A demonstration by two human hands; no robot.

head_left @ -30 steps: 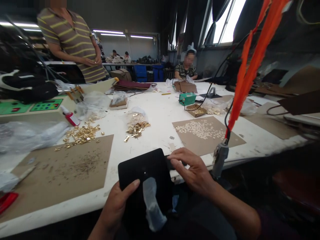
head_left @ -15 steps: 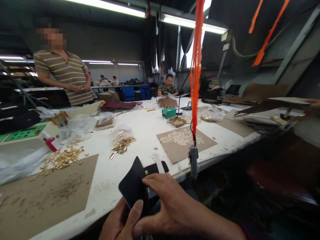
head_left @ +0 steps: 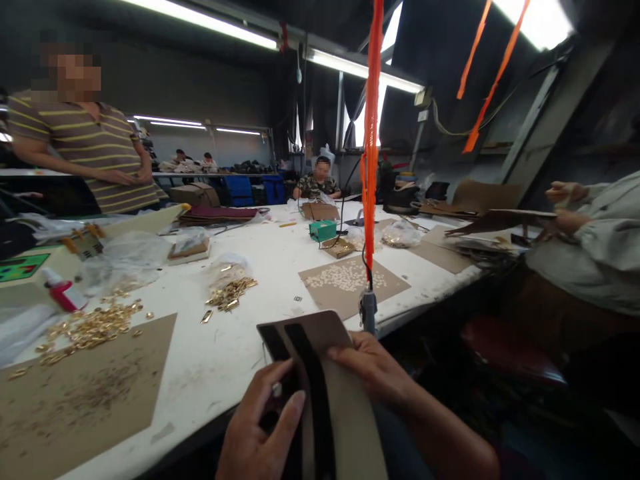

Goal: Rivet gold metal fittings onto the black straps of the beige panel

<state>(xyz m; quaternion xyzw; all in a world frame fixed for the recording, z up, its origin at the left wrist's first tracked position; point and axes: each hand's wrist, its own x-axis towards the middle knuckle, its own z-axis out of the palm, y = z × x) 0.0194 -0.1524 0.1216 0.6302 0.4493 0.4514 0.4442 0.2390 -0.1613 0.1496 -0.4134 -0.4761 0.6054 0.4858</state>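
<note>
A flat grey-brown piece (head_left: 345, 393) with two black strips on it stands tilted between my hands, at the table's front edge. My right hand (head_left: 375, 367) grips its upper right edge, thumb on the near face and the fingers mostly behind. At the left side of the piece, my left hand (head_left: 265, 427) has its thumb and forefinger closed round the black strip (head_left: 280, 347) edge; its other fingers are partly hidden. Left of the hands, gold metal parts (head_left: 230, 293) lie heaped beside a clear plastic bag.
More gold parts (head_left: 100, 327) lie by a brown sheet (head_left: 150, 380) at left. Small pale pieces cover another sheet (head_left: 325, 300). A grey tool (head_left: 368, 310) hangs on an orange strap (head_left: 370, 133). One person (head_left: 95, 147) stands left; another person's hands (head_left: 570, 207) are at right.
The piece has been turned, so its grey-brown face with black strips shows instead of the black face. My right hand moved to its upper right edge. The view has shifted right.
</note>
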